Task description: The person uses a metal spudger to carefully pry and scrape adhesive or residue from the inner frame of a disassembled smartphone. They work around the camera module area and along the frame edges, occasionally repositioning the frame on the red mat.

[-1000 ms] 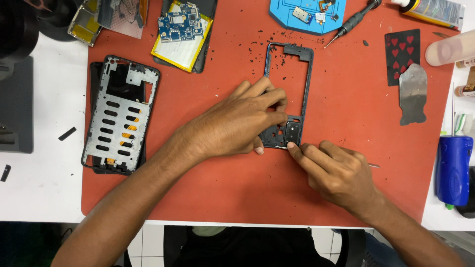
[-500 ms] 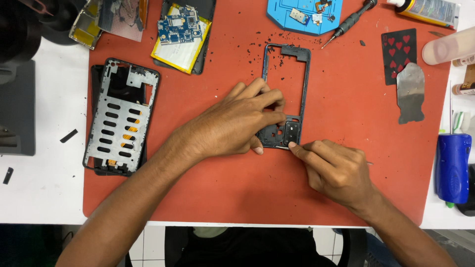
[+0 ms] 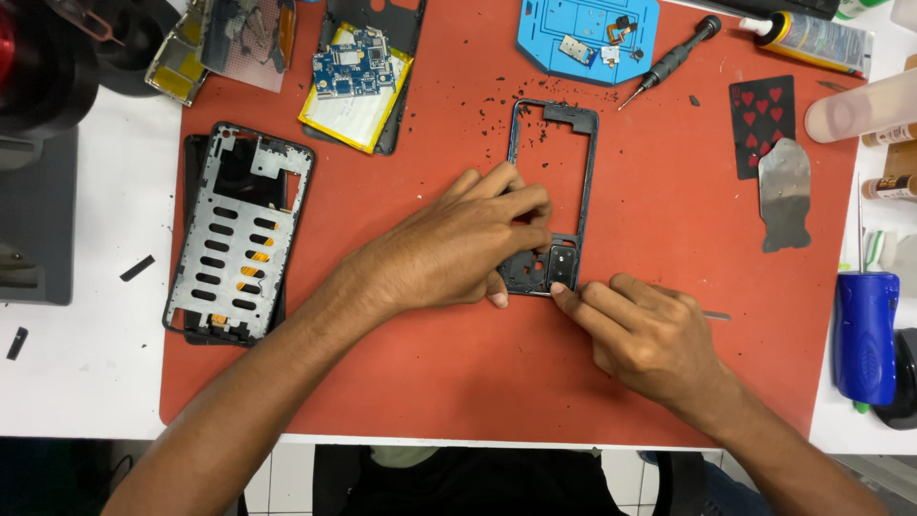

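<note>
- Left hand [image 3: 458,244] presses the black phone frame [image 3: 554,191] flat on the red mat [image 3: 430,382], mid-surface; keep that grip firm.
- Right hand [image 3: 650,334], closed on a thin tool, works the frame's near corner; pry shallowly.

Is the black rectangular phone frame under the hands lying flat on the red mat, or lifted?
Flat: the black phone frame rests on the red mat, mat showing through its opening, left hand pressing it down.

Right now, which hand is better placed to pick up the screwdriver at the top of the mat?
Probably the right hand: the screwdriver lies on its side, while the left hand presses down the black phone frame.
</note>
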